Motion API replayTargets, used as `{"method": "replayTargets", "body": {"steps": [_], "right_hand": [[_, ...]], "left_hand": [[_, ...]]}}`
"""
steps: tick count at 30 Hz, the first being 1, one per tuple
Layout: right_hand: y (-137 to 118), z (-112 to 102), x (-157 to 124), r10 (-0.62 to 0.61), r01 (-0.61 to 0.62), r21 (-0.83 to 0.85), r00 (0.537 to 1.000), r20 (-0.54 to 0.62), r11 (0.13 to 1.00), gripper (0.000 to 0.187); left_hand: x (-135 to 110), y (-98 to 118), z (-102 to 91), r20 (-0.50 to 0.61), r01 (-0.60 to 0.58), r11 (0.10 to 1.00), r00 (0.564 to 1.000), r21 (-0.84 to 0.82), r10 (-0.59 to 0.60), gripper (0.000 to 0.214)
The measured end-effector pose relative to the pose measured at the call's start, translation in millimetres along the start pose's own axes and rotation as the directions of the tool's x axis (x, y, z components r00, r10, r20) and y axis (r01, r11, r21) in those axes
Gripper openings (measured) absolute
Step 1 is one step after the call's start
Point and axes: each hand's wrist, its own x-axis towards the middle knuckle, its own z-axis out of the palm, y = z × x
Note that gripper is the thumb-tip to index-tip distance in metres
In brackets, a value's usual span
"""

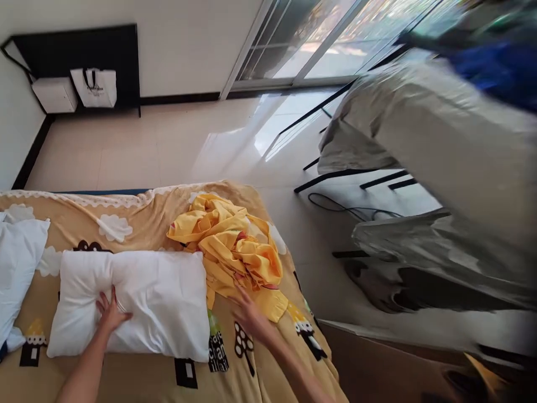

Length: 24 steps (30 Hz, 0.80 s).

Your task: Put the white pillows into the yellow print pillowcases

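My left hand [110,314] presses down on a white pillow [163,302], its fingers spread over the dented surface. The pillow lies flat on a tan patterned blanket [138,383] that covers the bed. My right hand [248,314] is at the near edge of a crumpled heap of yellow fabric [235,240], just right of the pillow. Its fingers look stretched out and slightly blurred; whether they touch the fabric I cannot tell. Part of a second white pillow [20,268] shows at the left edge.
On the right is a plastic-covered pale bulky object [440,129] on dark metal legs, with a blue item [499,73] above it. A black cable [348,208] lies on the floor. A white bag [97,89] and white box [55,95] stand by the far wall. Sliding glass doors [310,42] are behind.
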Motion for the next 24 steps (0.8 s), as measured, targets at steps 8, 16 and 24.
{"method": "replayTargets", "body": {"steps": [8,16,24], "right_hand": [[-5.1,39.7,139.1,0.013,-0.004,0.055,0.988,-0.154,0.998,0.037],[-17.7,-10.0,101.9,0.072,0.025,0.264,0.933,-0.353,0.964,0.051],[-132.4,8.5,-135.7,-0.389,0.232,0.631,0.913,0.121,0.740,0.034]], "left_hand": [[14.6,-8.9,17.2,-0.088,0.139,0.989,0.987,0.060,-0.133,0.128],[-6.0,-12.1,-3.8,-0.103,0.009,0.999,0.995,-0.052,-0.014,0.113],[-96.5,11.7,-35.8,-0.076,-0.080,0.753,0.996,-0.654,0.040,0.080]]}}
